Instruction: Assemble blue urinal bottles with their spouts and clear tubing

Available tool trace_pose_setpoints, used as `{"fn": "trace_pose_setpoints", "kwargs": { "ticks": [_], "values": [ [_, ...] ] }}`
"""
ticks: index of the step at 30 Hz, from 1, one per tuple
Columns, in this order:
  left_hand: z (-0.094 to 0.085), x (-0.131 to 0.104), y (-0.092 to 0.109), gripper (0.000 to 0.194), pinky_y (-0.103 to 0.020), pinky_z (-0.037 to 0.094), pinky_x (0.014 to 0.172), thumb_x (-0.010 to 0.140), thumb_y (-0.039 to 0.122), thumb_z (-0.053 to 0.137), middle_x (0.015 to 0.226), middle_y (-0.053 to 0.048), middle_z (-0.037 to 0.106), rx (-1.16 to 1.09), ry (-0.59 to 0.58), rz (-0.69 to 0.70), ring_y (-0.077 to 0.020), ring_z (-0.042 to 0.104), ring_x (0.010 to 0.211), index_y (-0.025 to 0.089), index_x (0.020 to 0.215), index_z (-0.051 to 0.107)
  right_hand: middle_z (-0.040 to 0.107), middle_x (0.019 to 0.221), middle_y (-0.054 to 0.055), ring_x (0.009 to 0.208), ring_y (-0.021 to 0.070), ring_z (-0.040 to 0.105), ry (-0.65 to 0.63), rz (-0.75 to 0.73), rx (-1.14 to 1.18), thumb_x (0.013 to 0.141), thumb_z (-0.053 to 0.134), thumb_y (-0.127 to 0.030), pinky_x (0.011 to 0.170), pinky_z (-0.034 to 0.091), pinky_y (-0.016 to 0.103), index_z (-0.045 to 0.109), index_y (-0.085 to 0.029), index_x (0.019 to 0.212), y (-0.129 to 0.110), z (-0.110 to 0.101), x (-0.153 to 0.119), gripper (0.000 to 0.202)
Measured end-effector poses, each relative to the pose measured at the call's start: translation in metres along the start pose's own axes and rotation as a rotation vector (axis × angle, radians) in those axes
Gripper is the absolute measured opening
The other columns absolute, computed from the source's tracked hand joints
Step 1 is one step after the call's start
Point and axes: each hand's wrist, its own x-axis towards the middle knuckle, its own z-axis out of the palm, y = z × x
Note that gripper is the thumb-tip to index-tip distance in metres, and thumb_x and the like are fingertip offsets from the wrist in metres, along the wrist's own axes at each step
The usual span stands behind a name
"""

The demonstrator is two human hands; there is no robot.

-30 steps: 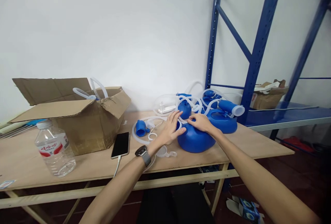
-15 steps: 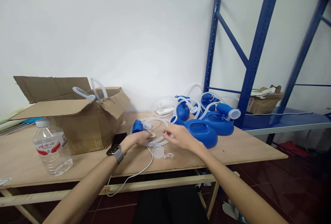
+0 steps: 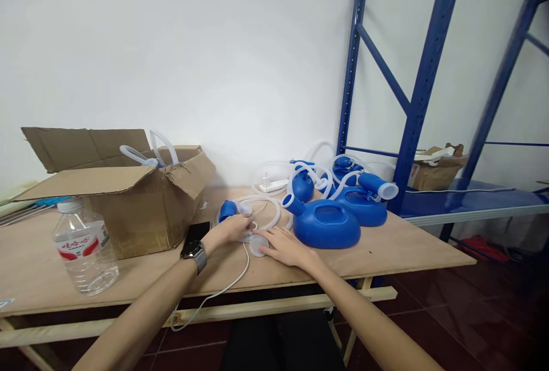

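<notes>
My left hand (image 3: 235, 229), with a watch on its wrist, is closed with its fingertips on the translucent white tube (image 3: 271, 221); its grip is partly hidden. A blue plastic fitting (image 3: 227, 209) lies just beyond it. My right hand (image 3: 286, 246) has its thumb and fingers around a round translucent cap (image 3: 258, 245) low over the table, and the hand covers the cap's strap. To the right of this hand stands a blue plastic bottle (image 3: 328, 228) with a handle and an uncapped, slanting neck. Behind it is a second blue bottle (image 3: 364, 208).
An open cardboard box (image 3: 141, 216) and a water bottle (image 3: 86, 254) stand on the left. A black phone (image 3: 198, 231) lies beside my left wrist. A white cable (image 3: 227, 288) hangs over the table's front edge. Further blue parts (image 3: 303, 187) with coiled tubes and a power strip (image 3: 274, 186) lie behind.
My right hand has moved down and toward the left, from above the tube onto the cap. The cap has shifted slightly. My left hand has drawn back a little to the left.
</notes>
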Motion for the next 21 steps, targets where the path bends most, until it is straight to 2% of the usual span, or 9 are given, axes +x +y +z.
{"fn": "trace_pose_setpoints", "kwargs": {
  "ticks": [2,5,9,11,14,16,21],
  "values": [
    [-0.008,-0.007,-0.001,0.015,-0.034,0.051,0.087,0.092,0.034,0.057,0.100,-0.010,0.074,0.008,0.016,0.005,-0.0258,0.069,0.094,0.022,0.088,0.065,0.065,0.137,0.012,0.127,0.0314,0.057,0.031,0.011,-0.027,0.106,0.049,-0.040,0.109,0.041,0.046,0.052,-0.028,0.151,0.004,0.005,0.000,0.047],
    [-0.024,-0.021,-0.005,0.021,-0.035,0.049,0.096,0.096,0.037,0.051,0.115,-0.011,0.074,-0.009,0.070,0.013,-0.0272,0.066,0.113,0.023,0.089,0.064,0.063,0.140,0.012,0.129,0.0306,0.056,0.079,0.050,-0.031,0.107,0.046,-0.036,0.109,0.041,0.046,0.052,-0.026,0.150,0.009,0.010,0.001,0.045],
    [-0.035,-0.039,-0.011,0.029,-0.036,0.048,0.101,0.103,0.038,0.039,0.135,-0.011,0.067,0.021,0.242,-0.092,-0.0262,0.061,0.124,0.023,0.101,0.064,0.065,0.135,0.012,0.127,0.0290,0.056,0.104,0.073,-0.014,0.107,0.046,-0.032,0.109,0.041,0.046,0.056,-0.025,0.145,0.012,0.014,0.005,0.040],
    [-0.034,-0.043,-0.013,0.032,-0.037,0.047,0.104,0.105,0.035,0.033,0.139,-0.014,0.064,0.153,0.297,-0.195,-0.0253,0.060,0.125,0.020,0.113,0.060,0.065,0.134,0.012,0.126,0.0280,0.056,0.126,0.079,-0.012,0.107,0.046,-0.031,0.109,0.041,0.045,0.057,-0.025,0.143,0.012,0.017,0.007,0.039],
    [-0.026,-0.040,-0.014,0.034,-0.039,0.049,0.101,0.106,0.028,0.028,0.126,-0.017,0.066,0.295,0.291,-0.300,-0.0269,0.059,0.118,0.015,0.120,0.056,0.065,0.132,0.012,0.123,0.0268,0.056,0.173,0.089,-0.024,0.106,0.048,-0.028,0.107,0.042,0.043,0.057,-0.022,0.142,0.013,0.023,0.009,0.037],
    [-0.022,-0.036,-0.015,0.033,-0.040,0.051,0.094,0.106,0.025,0.028,0.119,-0.018,0.065,0.312,0.280,-0.324,-0.0293,0.058,0.113,0.014,0.119,0.056,0.065,0.130,0.012,0.121,0.0262,0.057,0.200,0.087,-0.033,0.105,0.049,-0.026,0.106,0.043,0.042,0.057,-0.021,0.141,0.013,0.026,0.009,0.037],
    [-0.016,-0.026,-0.013,0.039,-0.041,0.055,0.085,0.100,0.012,0.031,0.129,-0.021,0.057,0.341,0.257,-0.329,-0.0328,0.052,0.117,0.018,0.131,0.053,0.065,0.126,0.012,0.121,0.0267,0.056,0.234,0.085,-0.049,0.104,0.050,-0.024,0.105,0.044,0.041,0.061,-0.019,0.135,0.010,0.024,0.006,0.033]
  ]
}}
